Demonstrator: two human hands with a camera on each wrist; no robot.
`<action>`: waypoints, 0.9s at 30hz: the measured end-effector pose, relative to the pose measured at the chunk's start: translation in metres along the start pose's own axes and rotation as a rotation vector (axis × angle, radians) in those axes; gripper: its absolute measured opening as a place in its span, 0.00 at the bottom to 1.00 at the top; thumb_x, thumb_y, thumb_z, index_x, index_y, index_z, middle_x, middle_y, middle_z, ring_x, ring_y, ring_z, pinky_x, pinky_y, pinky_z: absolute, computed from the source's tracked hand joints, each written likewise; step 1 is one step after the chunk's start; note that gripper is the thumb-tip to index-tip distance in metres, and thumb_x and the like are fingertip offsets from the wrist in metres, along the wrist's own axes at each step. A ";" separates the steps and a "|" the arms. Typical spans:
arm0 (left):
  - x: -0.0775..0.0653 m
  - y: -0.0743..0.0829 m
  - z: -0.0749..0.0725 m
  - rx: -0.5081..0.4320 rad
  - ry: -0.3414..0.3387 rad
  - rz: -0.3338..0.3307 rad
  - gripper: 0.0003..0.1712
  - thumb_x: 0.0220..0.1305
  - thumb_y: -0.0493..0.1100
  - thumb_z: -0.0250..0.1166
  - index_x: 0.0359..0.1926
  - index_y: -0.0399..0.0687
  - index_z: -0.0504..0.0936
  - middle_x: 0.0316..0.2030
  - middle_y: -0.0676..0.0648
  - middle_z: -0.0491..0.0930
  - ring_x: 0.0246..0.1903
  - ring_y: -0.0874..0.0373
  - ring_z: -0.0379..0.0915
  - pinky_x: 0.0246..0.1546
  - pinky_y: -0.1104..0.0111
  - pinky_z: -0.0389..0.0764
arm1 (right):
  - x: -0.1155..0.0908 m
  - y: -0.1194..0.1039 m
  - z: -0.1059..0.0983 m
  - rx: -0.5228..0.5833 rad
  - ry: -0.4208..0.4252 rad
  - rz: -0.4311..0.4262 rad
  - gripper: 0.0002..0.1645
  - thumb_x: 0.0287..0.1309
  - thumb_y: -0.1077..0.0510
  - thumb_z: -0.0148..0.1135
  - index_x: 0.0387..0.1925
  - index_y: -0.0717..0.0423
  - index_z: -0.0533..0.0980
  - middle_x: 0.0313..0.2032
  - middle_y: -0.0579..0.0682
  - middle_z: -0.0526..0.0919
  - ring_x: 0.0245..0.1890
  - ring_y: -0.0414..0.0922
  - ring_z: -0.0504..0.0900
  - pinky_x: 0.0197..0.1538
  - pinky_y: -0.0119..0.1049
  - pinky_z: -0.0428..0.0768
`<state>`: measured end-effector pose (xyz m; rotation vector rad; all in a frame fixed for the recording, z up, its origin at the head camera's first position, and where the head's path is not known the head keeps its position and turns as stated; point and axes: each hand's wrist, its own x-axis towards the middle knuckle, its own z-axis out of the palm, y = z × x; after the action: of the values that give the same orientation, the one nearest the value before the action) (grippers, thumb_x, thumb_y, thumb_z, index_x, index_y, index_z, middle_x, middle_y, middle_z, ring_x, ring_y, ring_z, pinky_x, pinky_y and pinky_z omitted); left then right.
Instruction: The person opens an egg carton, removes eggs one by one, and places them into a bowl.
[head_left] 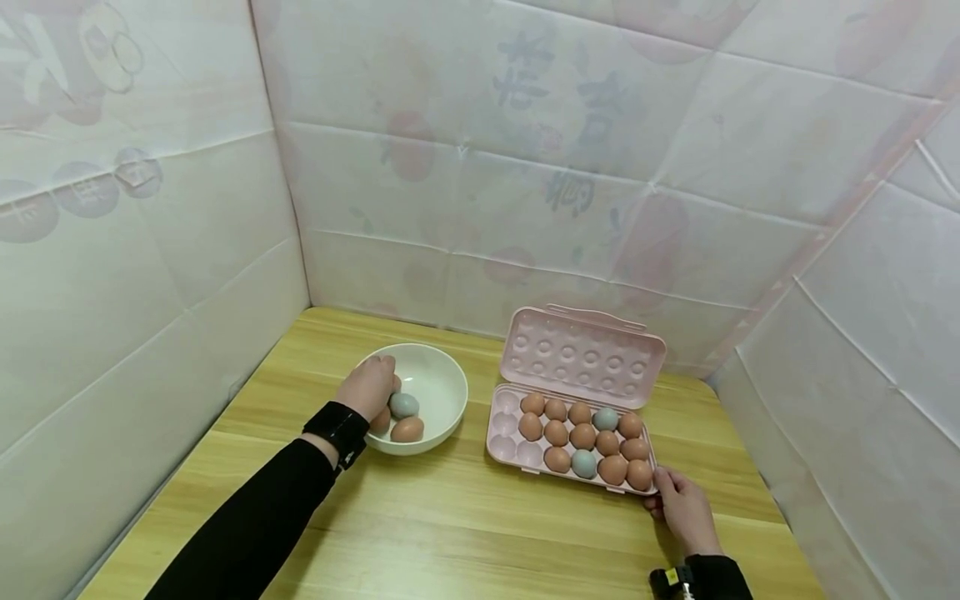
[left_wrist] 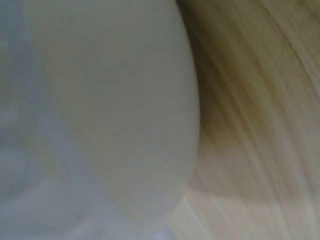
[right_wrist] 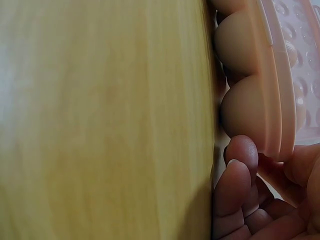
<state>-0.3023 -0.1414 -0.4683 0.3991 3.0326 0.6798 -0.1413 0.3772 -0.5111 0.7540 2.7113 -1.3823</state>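
Note:
My left hand (head_left: 367, 387) reaches over the near-left rim of a white bowl (head_left: 448, 392), fingers bent down inside it. A brown egg (head_left: 397, 383) shows right beside those fingers; the fingertips are hidden, so I cannot tell whether they grip it. A bluish egg (head_left: 404, 406) and a brown egg (head_left: 407, 430) lie nearby in the bowl, with another brown egg (head_left: 380, 422) partly under the hand. My right hand (head_left: 684, 507) pinches the near right corner of an open pink egg carton (head_left: 504, 423), thumb above and fingers below its edge (right_wrist: 286, 145).
Brown eggs and a couple of bluish ones fill most of the carton; several cups at its left end (head_left: 505, 448) hold none. Its lid (head_left: 581, 358) leans back upright. Printed sheeting (head_left: 480, 208) walls in the wooden table (head_left: 450, 525) at the back and sides.

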 end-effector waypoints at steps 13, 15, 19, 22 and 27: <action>0.001 0.000 -0.002 0.118 -0.068 0.044 0.25 0.33 0.20 0.71 0.39 0.36 0.81 0.39 0.41 0.77 0.39 0.50 0.71 0.49 0.58 0.86 | -0.001 0.001 0.000 0.005 0.000 -0.012 0.36 0.85 0.43 0.43 0.71 0.70 0.71 0.27 0.46 0.87 0.31 0.39 0.83 0.34 0.30 0.83; 0.000 -0.001 -0.003 0.138 -0.065 0.066 0.22 0.33 0.20 0.71 0.34 0.38 0.82 0.38 0.42 0.77 0.39 0.50 0.71 0.47 0.59 0.86 | 0.000 0.001 0.000 0.007 -0.001 -0.012 0.36 0.85 0.43 0.43 0.71 0.71 0.71 0.27 0.46 0.87 0.30 0.39 0.83 0.34 0.31 0.83; 0.000 0.001 -0.005 0.138 -0.024 0.068 0.11 0.48 0.24 0.72 0.33 0.36 0.82 0.37 0.40 0.79 0.36 0.50 0.74 0.43 0.59 0.87 | 0.000 0.001 0.001 0.005 -0.003 -0.009 0.36 0.86 0.43 0.42 0.71 0.70 0.71 0.27 0.46 0.87 0.30 0.40 0.83 0.34 0.31 0.83; -0.001 0.009 -0.009 0.139 0.036 0.070 0.06 0.67 0.32 0.70 0.40 0.32 0.81 0.38 0.38 0.82 0.37 0.50 0.79 0.43 0.57 0.89 | 0.000 0.001 0.001 0.005 -0.004 -0.012 0.36 0.86 0.42 0.42 0.71 0.71 0.71 0.27 0.46 0.87 0.30 0.39 0.83 0.34 0.30 0.83; -0.007 0.049 -0.021 0.203 0.140 0.179 0.14 0.75 0.45 0.69 0.48 0.36 0.83 0.43 0.40 0.85 0.44 0.47 0.84 0.47 0.57 0.88 | 0.001 0.002 0.000 -0.006 -0.003 -0.021 0.37 0.85 0.42 0.42 0.71 0.70 0.71 0.27 0.46 0.87 0.29 0.39 0.83 0.34 0.30 0.82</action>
<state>-0.2847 -0.1090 -0.4287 0.6609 3.2394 0.4215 -0.1410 0.3789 -0.5131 0.7247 2.7272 -1.3781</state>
